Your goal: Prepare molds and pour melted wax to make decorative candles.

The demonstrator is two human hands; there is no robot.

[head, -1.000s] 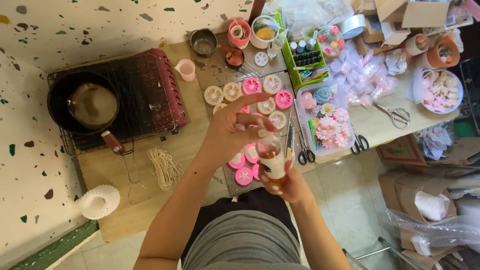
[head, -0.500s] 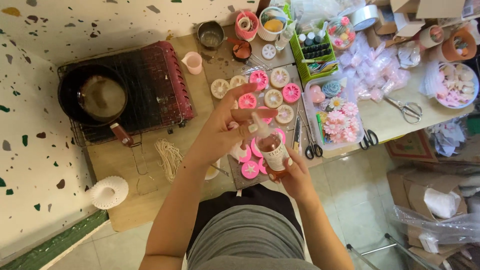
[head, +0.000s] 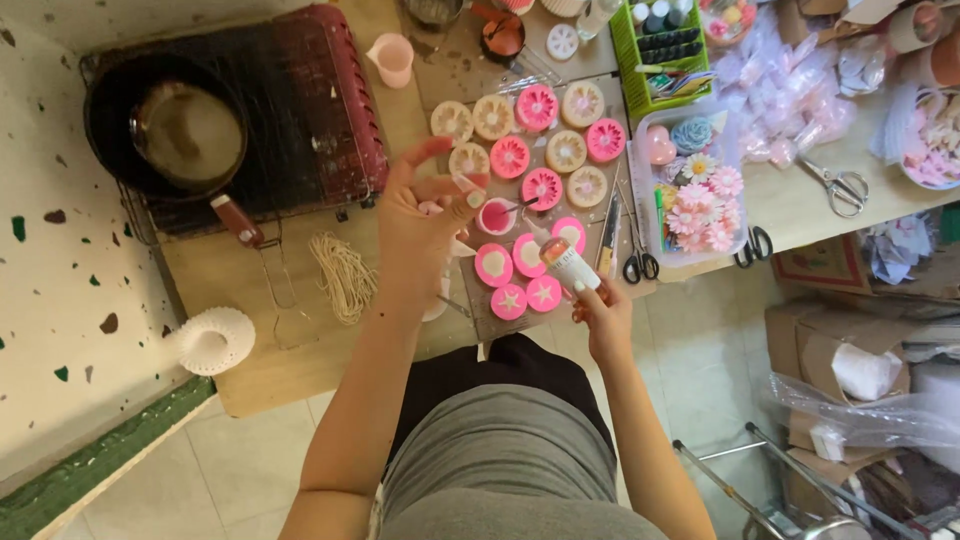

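My right hand (head: 602,312) grips a small clear bottle (head: 568,266) of amber liquid with a white label. The bottle is tilted, its neck pointing up and left over the pink round moulds (head: 520,262) on a grey mat (head: 478,305). My left hand (head: 425,228) is raised to the left of the bottle and apart from it, thumb and forefinger pinched together. Whether they hold a small cap is unclear. Just right of those fingertips stands a small pink cup (head: 495,216) with a stick in it.
More pink and cream flower moulds (head: 545,135) lie farther back. A red stove (head: 310,120) with a black pan (head: 165,130) stands at the left. There are a wick bundle (head: 345,278), black scissors (head: 637,262), a clear tub of flower shapes (head: 690,190) and cardboard boxes (head: 850,330) at the right.
My left hand has come off the top of the bottle and moved left. My right hand has tilted the bottle and lowered it toward the moulds. The view has shifted toward the table.
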